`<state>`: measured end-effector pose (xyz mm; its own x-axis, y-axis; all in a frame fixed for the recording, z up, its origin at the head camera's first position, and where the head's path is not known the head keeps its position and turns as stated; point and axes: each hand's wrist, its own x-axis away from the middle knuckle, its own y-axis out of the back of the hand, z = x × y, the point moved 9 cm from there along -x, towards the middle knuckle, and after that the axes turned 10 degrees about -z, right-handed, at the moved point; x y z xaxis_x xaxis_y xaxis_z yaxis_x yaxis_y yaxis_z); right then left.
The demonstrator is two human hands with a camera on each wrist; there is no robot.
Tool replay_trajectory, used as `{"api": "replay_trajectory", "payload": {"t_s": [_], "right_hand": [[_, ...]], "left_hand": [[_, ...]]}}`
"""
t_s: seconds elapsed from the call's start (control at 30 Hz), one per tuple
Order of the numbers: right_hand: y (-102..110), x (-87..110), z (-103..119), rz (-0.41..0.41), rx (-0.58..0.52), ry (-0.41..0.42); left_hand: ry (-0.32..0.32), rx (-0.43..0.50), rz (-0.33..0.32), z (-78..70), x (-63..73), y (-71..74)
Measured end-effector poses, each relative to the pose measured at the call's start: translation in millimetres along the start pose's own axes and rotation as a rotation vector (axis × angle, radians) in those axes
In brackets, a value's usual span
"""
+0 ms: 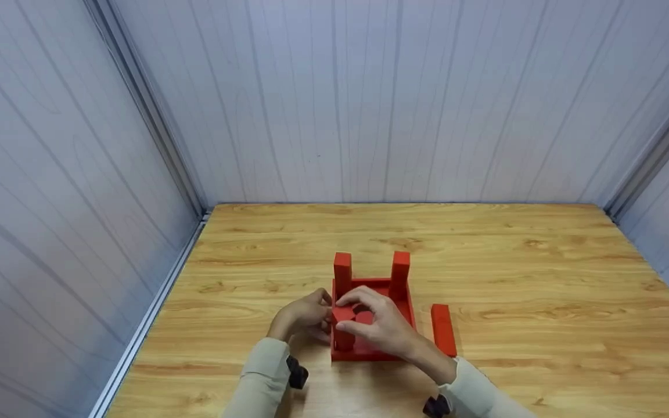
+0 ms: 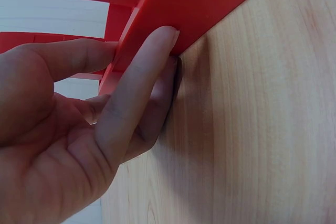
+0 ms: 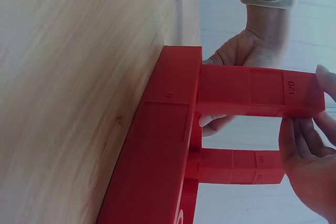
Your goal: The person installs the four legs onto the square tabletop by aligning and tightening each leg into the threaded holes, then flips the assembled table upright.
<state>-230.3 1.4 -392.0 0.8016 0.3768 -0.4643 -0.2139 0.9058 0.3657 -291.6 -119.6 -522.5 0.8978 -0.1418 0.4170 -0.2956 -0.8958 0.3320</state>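
Note:
A red square base [image 1: 371, 356] with raised walls lies on the table. At its near left corner stands a red post [image 3: 247, 90] marked 120, pinched near its top by the thumb and fingers of my right hand [image 1: 385, 324]. My left hand [image 1: 305, 316] holds the base's left wall, with one finger at the rim and another along the outer face [image 2: 173, 9]. At the back of the base, a left rear post [image 1: 342, 270] and a right rear post [image 1: 401, 268] stand upright. Part of the base's inside is hidden by my right hand.
A loose red block [image 1: 443, 330] lies on the wooden table [image 1: 543, 290] to the right of the base. Pale panel walls [image 1: 346, 104] enclose the table at the back and both sides.

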Motion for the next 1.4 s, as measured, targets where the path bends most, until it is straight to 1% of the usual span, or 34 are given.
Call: {"api": "replay_trajectory", "payload": {"t_s": [0.17, 0.3, 0.5, 0.67, 0.77, 0.93, 1.3, 1.4], "right_hand": [[-0.6, 0.5, 0.9, -0.041, 0.008, -0.004], [-0.8, 0.9, 0.2, -0.047, 0.01, -0.018], [-0.4, 1.4, -3.1, 0.014, -0.001, -0.058], [-0.3, 1.4, -5.0, 0.071, -0.063, -0.082], [-0.5, 1.3, -5.6, 0.077, -0.077, -0.088], [0.4, 1.1, -5.8, 0.05, -0.058, -0.088], [1.5, 2.7, -2.3, -0.011, -0.001, -0.08], [1.2, 3.2, -4.2, -0.021, 0.005, -0.085]], "left_hand": [[-0.005, -0.011, -0.011, -1.0, 0.5, 0.8], [-0.011, -0.018, -0.017, -1.6, 0.8, 1.7], [-0.019, -0.029, -0.02, -0.7, 0.9, 1.5], [-0.004, 0.023, -0.005, 1.2, 1.1, -0.4], [0.0, 0.044, 0.003, 1.5, 0.6, -1.6], [-0.021, -0.002, -0.008, 0.2, -0.5, -0.1], [-0.022, 0.01, -0.001, -0.5, 1.5, 0.2], [-0.016, 0.015, 0.0, -0.5, 1.8, -0.3]]}}
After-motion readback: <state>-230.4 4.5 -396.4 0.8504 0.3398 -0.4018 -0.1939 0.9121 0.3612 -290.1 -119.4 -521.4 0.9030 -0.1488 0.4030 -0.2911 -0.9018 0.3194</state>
